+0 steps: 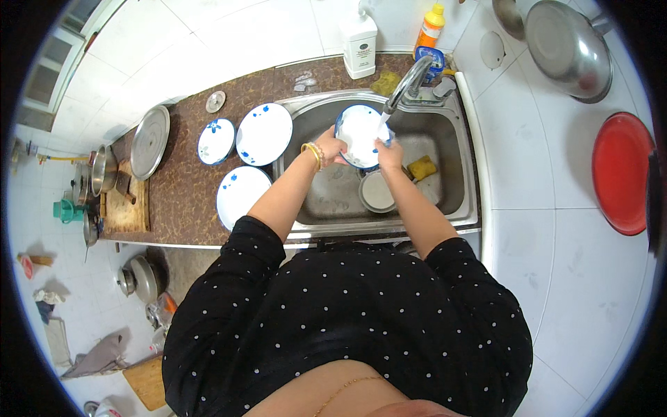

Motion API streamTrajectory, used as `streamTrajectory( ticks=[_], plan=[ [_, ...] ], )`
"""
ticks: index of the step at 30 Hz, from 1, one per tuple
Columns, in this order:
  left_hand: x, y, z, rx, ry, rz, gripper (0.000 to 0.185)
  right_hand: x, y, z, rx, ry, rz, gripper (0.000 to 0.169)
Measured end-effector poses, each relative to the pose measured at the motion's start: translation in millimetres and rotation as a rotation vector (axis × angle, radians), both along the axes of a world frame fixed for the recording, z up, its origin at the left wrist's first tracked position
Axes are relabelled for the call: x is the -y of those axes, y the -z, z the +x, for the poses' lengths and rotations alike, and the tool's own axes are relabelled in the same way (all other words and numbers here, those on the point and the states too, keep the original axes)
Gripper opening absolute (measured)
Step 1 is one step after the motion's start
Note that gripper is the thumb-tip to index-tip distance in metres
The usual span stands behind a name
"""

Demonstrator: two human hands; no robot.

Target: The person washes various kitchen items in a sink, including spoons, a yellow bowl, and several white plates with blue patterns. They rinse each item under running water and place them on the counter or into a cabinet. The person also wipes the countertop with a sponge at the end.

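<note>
Over the steel sink (323, 208) I hold a white dish with a blue rim (357, 133), tilted beneath the running faucet (409, 86). My left hand (332, 147) grips its left edge, thumb on the inner face. On the opposite side, my right hand (391, 155) has hold of the lower right rim. Water falls onto the dish close to the right fingers. Below, a light bowl (378, 192) rests in the basin, partly covered by my right forearm. A yellow sponge (422, 168) lies to its right.
Left of the sink, the brown counter (182, 203) bears two white plates (264, 134) (241, 195) and a small bowl (216, 140). Behind the basin stand a white pump bottle (359, 47), an orange bottle (430, 28) and a blue tub (430, 62). A steel lid (150, 143) sits further left.
</note>
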State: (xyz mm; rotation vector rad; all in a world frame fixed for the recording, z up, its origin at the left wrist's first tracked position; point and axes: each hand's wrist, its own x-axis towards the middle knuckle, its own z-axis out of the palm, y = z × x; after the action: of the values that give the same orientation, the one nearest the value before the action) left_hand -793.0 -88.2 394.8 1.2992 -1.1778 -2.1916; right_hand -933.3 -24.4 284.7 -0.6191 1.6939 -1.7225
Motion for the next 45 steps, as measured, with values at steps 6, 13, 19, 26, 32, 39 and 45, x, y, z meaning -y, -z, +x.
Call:
streamTrajectory(
  ticks=[6,13,19,26,32,39,45],
  plan=[
    [-13.2,70.8,-16.8,0.112,-0.324,-0.526,0.059,-8.7,-64.0,40.7,0.707,0.019,0.455,0.019],
    [4.4,38.5,2.4,0.122,-0.174,-0.144,0.06,-10.3,-58.2,15.8,0.242,-0.061,0.5,0.019],
    [-2.3,22.9,-1.6,0.073,0.032,-0.162,0.06,-7.7,3.5,-7.1,0.026,-0.067,0.382,0.024],
    [-18.2,46.4,-15.9,0.102,-0.264,-0.302,0.059,-7.0,-50.2,35.7,0.706,0.032,0.468,0.018],
    [0.9,35.0,1.7,0.121,-0.158,-0.093,0.053,-6.2,-9.9,12.6,0.324,-0.007,0.291,0.017],
    [-7.9,23.1,-1.7,0.008,0.02,-0.15,0.063,0.6,14.0,-33.4,-0.201,-0.221,0.335,0.03],
    [5.5,-18.1,-17.1,0.444,0.584,-0.65,0.058,22.8,-66.1,-52.6,-0.968,-0.407,0.179,0.015]
  ],
)
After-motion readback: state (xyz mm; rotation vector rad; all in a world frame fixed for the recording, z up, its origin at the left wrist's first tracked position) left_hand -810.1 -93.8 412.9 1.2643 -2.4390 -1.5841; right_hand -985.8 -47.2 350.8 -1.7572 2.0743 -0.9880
